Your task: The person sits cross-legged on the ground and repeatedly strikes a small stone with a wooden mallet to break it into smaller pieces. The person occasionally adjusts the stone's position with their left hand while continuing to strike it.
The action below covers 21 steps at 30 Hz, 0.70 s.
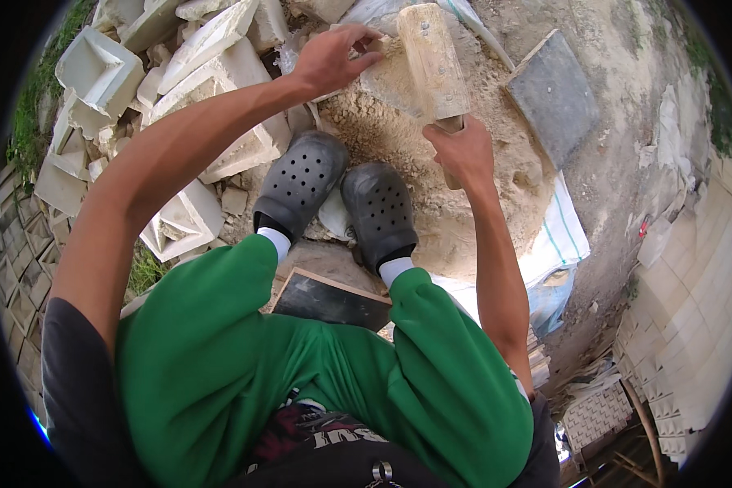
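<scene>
My right hand (465,148) is wrapped round the short handle of a thick wooden mallet (433,61), whose pale, dusty head points away from me. The mallet is over a heap of crushed, sandy plaster (382,130). To its left, my left hand (339,58) hovers by the heap's far edge, fingers apart and slightly bent, with nothing seen in it. A dusty lump or slab (392,77) lies below the mallet head, partly hidden by it.
Broken white plaster molds (207,89) pile up on the left. A grey square slab (555,98) lies to the right. White woven sacking (563,228) spreads under the heap. My dark clogs (301,175) stand at its near edge. Stacked pale tiles (675,317) are at the far right.
</scene>
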### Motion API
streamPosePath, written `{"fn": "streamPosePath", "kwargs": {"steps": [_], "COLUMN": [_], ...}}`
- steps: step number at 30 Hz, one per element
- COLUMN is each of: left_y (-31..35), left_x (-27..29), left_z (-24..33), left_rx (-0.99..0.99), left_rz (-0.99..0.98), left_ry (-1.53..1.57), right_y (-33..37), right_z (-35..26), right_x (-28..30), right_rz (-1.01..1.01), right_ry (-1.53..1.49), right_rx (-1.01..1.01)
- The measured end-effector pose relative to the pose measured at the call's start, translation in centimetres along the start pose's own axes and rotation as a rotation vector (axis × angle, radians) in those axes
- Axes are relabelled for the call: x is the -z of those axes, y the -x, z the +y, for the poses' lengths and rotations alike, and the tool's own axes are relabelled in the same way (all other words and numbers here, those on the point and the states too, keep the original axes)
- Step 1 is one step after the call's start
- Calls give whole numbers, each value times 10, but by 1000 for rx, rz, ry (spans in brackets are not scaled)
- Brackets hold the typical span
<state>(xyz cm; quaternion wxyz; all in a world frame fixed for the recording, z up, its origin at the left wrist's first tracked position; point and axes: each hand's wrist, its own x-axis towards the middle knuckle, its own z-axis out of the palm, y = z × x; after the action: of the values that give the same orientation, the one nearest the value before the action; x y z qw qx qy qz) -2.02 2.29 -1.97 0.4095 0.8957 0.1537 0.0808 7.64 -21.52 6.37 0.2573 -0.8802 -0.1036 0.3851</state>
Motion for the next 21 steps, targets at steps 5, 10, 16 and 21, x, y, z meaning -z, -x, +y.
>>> {"fn": "streamPosePath", "kwargs": {"steps": [5, 10, 16, 21], "left_y": [6, -2, 0, -1], "left_x": [1, 4, 7, 6], "left_z": [-9, -7, -7, -5], "left_rx": [-49, -87, -82, -79], "left_rz": [19, 12, 0, 2], "left_ry": [14, -3, -52, -74], "right_y": [17, -8, 3, 4], "right_z": [6, 42, 10, 17], "right_x": [9, -18, 19, 1], "right_rz": [138, 108, 7, 110], "right_ry": [-102, 0, -72, -370], "right_rx": [388, 174, 2, 310]}}
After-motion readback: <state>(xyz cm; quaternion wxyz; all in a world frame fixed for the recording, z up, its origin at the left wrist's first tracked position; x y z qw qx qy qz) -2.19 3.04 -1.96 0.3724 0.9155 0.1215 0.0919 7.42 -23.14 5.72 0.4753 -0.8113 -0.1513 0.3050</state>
